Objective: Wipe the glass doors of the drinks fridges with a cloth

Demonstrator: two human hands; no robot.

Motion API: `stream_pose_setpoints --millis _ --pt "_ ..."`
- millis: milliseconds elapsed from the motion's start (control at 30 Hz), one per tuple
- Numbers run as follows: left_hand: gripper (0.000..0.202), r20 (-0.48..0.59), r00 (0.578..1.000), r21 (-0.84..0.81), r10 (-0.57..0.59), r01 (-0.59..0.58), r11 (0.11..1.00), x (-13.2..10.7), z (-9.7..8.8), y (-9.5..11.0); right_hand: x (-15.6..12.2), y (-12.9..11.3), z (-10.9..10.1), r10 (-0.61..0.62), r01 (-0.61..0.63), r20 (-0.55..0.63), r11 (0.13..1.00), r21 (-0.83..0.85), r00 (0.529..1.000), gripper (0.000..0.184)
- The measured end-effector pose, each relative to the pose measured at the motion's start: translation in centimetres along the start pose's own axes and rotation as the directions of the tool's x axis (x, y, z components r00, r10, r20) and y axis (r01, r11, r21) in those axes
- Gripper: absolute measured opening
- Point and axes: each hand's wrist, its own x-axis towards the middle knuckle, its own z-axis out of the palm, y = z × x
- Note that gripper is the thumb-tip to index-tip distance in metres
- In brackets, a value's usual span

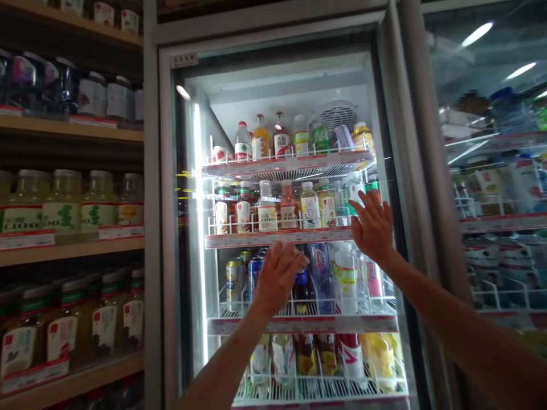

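- Head view: right hand (372, 223) has fingers spread apart, before the glass door (184, 125); contact unclear.
- Left hand (277, 278) is lower; cannot tell whether its grip holds anything.
- Bottles (287, 212) stand on racks (239, 241) behind the glass door.

Single view, head-worn: taken from behind the person's forearms (222, 364), which enter at the lower edge and lower right; left hand (277, 279) and right hand (374, 228) stand between lens and drinks cooler (168, 256). Direction: forward, onto the cooler's front. Height: below the front edge of the top shelf (290, 165), above that of the lowest visible shelf (342, 402). Range: near, cooler spanning most of the height. Margins: wooden shelving (77, 252) left, second cooler (504, 224) right
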Motion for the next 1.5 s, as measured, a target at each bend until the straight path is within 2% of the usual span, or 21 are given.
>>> stream_pose_setpoints --millis 67,100,167,233,300,367,467,567,667,767,833,900,967,1033,1100,1167,1267,1300,1367,1433,1500 --pt "0.044 0.054 0.993 -0.007 0.104 -0.104 0.995 -0.7 -0.2 0.3 -0.3 -0.3 -0.3 -0.004 0.004 0.004 1.0 -0.014 1.0 0.038" --pt "0.045 0.036 0.996 0.017 0.08 -0.08 0.997 -1.2 -0.6 -0.6 -0.6 -0.7 -0.5 -0.007 0.008 0.016 1.0 -0.017 1.0 0.038" --pt "0.05 -0.084 0.992 0.088 -0.094 0.102 0.991 -2.1 -1.8 -3.6 -1.6 -1.9 -0.7 -0.031 0.032 0.065 0.999 -0.008 0.997 0.041" --pt "0.055 -0.237 0.923 0.125 -0.304 0.339 0.932 -2.5 -2.6 -6.2 -2.8 -3.3 -0.9 -0.057 0.058 0.117 0.998 0.002 0.991 0.046" --pt "0.058 -0.293 0.87 0.117 -0.397 0.444 0.888 -2.6 -2.6 -6.4 -3.8 -4.4 -0.8 -0.059 0.06 0.15 0.998 -0.008 0.987 0.052" --pt "0.06 -0.225 0.916 0.101 -0.333 0.361 0.927 -2.6 -1.9 -4.1 -4.4 -5.0 -0.8 -0.042 0.045 0.151 0.999 -0.02 0.988 0.057" --pt "0.057 -0.021 0.999 0.028 -0.041 0.042 0.999 -3.5 -0.8 0.2 -4.4 -4.8 -0.8 -0.05 0.05 0.144 0.999 0.005 0.988 0.06" --pt "0.054 0.073 0.994 -0.002 0.082 -0.082 0.997 -5.3 -1.4 -0.1 -4.3 -4.4 -1.0 -0.063 0.059 0.128 0.998 0.036 0.99 0.06" --pt "0.057 -0.082 0.977 0.092 -0.195 0.202 0.975 -6.6 -3.0 -4.0 -4.3 -4.4 -0.9 -0.056 0.052 0.115 0.998 0.038 0.992 0.061" --pt "0.058 -0.283 0.859 0.097 -0.427 0.468 0.878 -6.2 -3.0 -4.7 -4.5 -4.5 -0.8 -0.042 0.038 0.119 0.999 0.034 0.992 0.062" --pt "0.057 -0.232 0.901 0.07 -0.366 0.391 0.918 -5.6 -2.1 -2.1 -4.5 -4.5 -0.8 -0.039 0.034 0.117 0.999 0.042 0.992 0.061" --pt "0.054 -0.064 0.992 0.003 -0.107 0.108 0.994 -5.4 -1.1 1.1 -4.5 -4.4 -0.8 -0.041 0.035 0.108 0.998 0.055 0.993 0.058" --pt "0.047 0.059 0.984 -0.083 0.166 -0.161 0.983 -6.0 -0.9 2.7 -4.5 -4.3 -0.8 -0.045 0.038 0.097 0.997 0.068 0.994 0.055" --pt "0.049 0.103 0.969 -0.099 0.225 -0.215 0.972 -7.4 -1.6 1.5 -4.5 -4.2 -0.8 -0.048 0.041 0.089 0.996 0.075 0.995 0.051" --pt "0.06 0.064 0.997 -0.016 0.047 -0.046 0.999 -8.8 -2.9 -1.6 -4.5 -4.2 -0.8 -0.051 0.045 0.08 0.996 0.074 0.996 0.047" --pt "0.066 -0.068 0.973 0.084 -0.221 0.227 0.97 -9.6 -3.9 -4.4 -4.5 -4.4 -0.8 -0.044 0.039 0.079 0.997 0.064 0.996 0.045" --pt "0.069 -0.167 0.898 0.107 -0.406 0.426 0.898 -8.9 -3.5 -3.9 -4.4 -4.6 -0.8 -0.007 0.003 0.101 0.999 0.046 0.995 0.044" --pt "0.068 -0.139 0.919 0.087 -0.369 0.382 0.92 -8.4 -3.0 -2.5 -4.4 -4.6 -0.9 0.002 -0.007 0.113 0.999 0.047 0.994 0.044" --pt "0.064 -0.01 0.99 0.012 -0.141 0.141 0.99 -7.2 -1.7 0.6 -4.4 -4.6 -0.9 0.005 -0.012 0.117 0.998 0.059 0.993 0.043" --pt "0.055 0.096 0.985 -0.072 0.144 -0.138 0.988 -6.3 -1.0 2.3 -4.5 -4.4 -1.0 -0.002 -0.007 0.102 0.997 0.082 0.995 0.041" --pt "0.05 0.136 0.966 -0.085 0.221 -0.211 0.974 -5.8 -1.2 1.3 -4.5 -4.3 -1.0 -0.001 -0.008 0.087 0.995 0.104 0.996 0.039"
